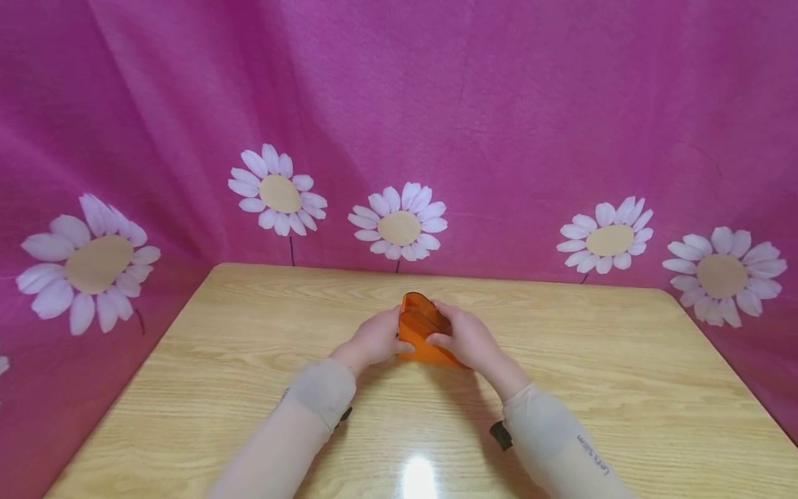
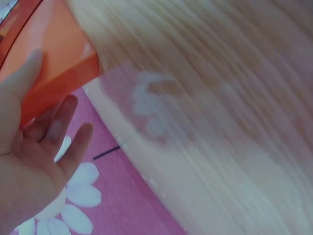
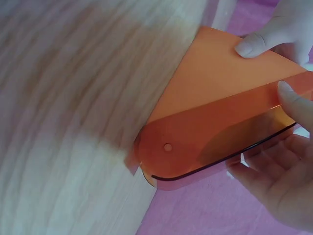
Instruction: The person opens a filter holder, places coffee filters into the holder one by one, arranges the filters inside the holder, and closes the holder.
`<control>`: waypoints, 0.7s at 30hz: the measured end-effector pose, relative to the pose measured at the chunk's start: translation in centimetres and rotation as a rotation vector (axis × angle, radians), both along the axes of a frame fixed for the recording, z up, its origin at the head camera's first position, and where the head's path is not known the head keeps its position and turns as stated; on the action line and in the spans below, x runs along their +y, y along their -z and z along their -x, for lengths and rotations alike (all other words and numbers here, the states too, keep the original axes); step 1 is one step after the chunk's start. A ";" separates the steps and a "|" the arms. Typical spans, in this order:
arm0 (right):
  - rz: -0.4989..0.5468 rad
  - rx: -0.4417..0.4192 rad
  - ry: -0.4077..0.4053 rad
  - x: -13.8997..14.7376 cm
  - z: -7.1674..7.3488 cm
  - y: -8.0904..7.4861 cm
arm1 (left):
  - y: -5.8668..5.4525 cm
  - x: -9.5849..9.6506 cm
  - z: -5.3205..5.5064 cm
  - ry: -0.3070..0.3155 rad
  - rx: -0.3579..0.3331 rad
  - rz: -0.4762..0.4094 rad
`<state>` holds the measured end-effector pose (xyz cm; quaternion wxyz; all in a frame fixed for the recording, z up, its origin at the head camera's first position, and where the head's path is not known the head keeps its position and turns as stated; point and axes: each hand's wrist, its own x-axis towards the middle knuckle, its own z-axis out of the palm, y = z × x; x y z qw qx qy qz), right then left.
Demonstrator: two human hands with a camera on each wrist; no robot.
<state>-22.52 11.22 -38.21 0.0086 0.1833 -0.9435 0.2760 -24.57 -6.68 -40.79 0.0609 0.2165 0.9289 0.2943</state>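
Note:
An orange plastic holder (image 1: 420, 345) with smooth flat faces and a rounded, see-through upper part is held between both hands over the middle of the table. My left hand (image 1: 376, 337) grips its left end, thumb on the near face, fingers round the far side. At the right end, my right hand (image 1: 469, 337) pinches the see-through part between thumb and fingers. In the right wrist view, the holder (image 3: 215, 81) shows a small round hole and a dark edge along the tinted part. The left wrist view shows only one orange corner (image 2: 73, 54) beside the thumb.
A light wood-grain table (image 1: 249, 416) with rounded far corners lies under the hands. Behind it and along both sides hangs a magenta cloth (image 1: 486, 125) printed with large white daisies. A bright light reflection shows on the table near the front.

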 end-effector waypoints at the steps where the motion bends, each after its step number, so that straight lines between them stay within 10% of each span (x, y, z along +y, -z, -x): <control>1: -0.009 0.002 0.009 0.2 0.1 0.0 | 0.1 0.4 0.1 -0.020 0.021 0.033; 8: -0.032 -0.019 0.069 1.8 1.0 0.1 | 0.1 2.8 0.3 -0.131 0.060 0.197; 21: -0.029 -0.053 0.081 2.8 1.8 0.2 | 0.4 3.8 1.1 -0.143 0.037 0.220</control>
